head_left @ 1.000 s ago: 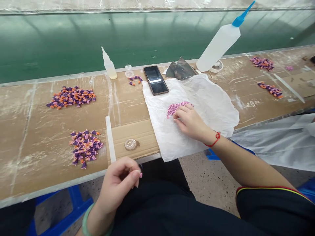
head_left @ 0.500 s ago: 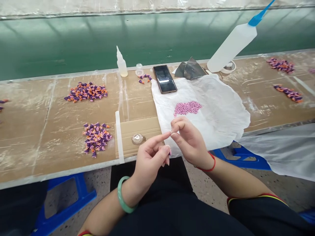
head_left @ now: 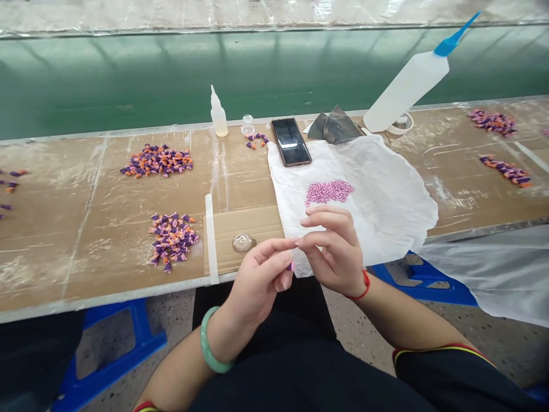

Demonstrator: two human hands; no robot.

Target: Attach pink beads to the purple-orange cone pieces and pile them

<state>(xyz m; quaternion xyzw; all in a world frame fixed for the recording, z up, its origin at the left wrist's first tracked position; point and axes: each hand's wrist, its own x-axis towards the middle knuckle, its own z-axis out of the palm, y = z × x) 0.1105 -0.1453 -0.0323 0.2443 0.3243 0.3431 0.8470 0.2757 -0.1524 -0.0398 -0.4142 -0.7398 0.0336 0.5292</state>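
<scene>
My left hand (head_left: 257,280) is closed, its thumb and fingers pinching a small purple-and-pink piece (head_left: 292,266) that is mostly covered. Its index finger points right. At that fingertip, the tip of my right hand's (head_left: 334,249) index finger makes contact. The other fingers of the right hand are stretched out and apart, and nothing I can make out is in them. Just beyond, tiny pink pieces (head_left: 330,191) lie heaped on a white sheet (head_left: 386,194). To the left of my hands, a small clear round dish (head_left: 242,242) rests on a cardboard piece (head_left: 261,220).
Purple, pink and orange pieces form piles at left, one farther back (head_left: 158,160) and one nearer (head_left: 174,237). A phone (head_left: 291,142), a small dropper bottle (head_left: 218,114), a tape roll (head_left: 401,123) and a tilted large white bottle (head_left: 407,88) stand or lie along the back.
My right hand's fingers have gone from a pinch at the left index fingertip to spread and extended. The view has shifted slightly; the left hand still holds the small piece.
</scene>
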